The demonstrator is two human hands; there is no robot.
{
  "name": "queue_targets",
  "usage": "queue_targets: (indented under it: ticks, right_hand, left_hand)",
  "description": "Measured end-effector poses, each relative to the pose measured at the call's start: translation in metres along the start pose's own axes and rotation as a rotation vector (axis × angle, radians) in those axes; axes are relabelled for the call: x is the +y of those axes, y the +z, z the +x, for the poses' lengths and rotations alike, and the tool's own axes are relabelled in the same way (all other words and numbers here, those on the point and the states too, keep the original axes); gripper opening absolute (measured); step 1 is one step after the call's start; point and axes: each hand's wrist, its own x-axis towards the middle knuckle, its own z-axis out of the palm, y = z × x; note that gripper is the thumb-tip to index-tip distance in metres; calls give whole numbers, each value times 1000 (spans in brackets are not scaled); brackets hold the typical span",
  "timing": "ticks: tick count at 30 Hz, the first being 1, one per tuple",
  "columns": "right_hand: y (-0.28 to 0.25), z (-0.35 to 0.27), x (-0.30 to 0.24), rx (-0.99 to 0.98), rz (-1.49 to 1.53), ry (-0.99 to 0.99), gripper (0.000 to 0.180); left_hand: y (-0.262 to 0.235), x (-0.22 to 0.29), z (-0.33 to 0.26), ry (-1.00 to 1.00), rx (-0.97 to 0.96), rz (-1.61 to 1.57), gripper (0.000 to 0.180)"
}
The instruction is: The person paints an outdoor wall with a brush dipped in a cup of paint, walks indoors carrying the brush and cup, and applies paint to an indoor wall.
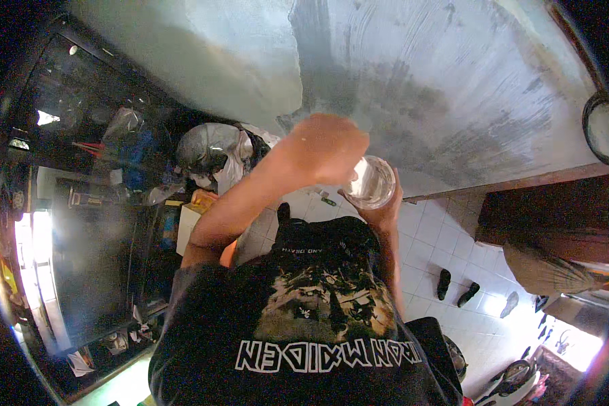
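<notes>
In front of my chest, my right hand (pixel 384 211) is wrapped around a clear, round glass jar or tumbler (pixel 375 184), its thumb and fingers showing on either side. The vessel is tilted and catches bright light; I cannot tell what is inside. My left hand (pixel 328 150) reaches across from the left with fingers curled, its fingertips at the vessel's left edge. The back of this hand hides most of the fingers, and whatever they may pinch does not show.
A grey helmet (pixel 206 150) sits at the left beside a dark cabinet (pixel 101 237). Beyond my hands rises a patchy wall (pixel 440 88). Slippers (pixel 444 284) lie on the white tiled floor (pixel 419 254) at the right, near brown wooden furniture (pixel 545 215). A small green object (pixel 328 201) lies below my hands.
</notes>
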Motion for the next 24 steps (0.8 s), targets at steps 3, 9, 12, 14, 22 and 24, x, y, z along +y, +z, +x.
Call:
queue_targets:
  ticks: [3,9,12,14,22,24]
  right_hand:
    - [-2,-2,5,-6,3,6,68]
    - [-23,-4,12,-16,87,55,69]
    - [-30,2,22,-56,102,38,70]
    - [-35,4,26,-114,25,-72,67]
    - [-42,9,30,-206,-51,-51,80]
    - [-40,6,30,-237,-120,-33,82]
  left_hand:
    - [-14,-5,-16,-67,-35,-19,29]
    - [4,-14,-33,-256,-94,-319,33]
    - [24,-11,-51,-238,108,-410,36]
    - [35,-3,-57,-272,122,-454,38]
    - [99,20,-75,-446,382,-702,40]
    - [105,24,-74,-482,471,-798,36]
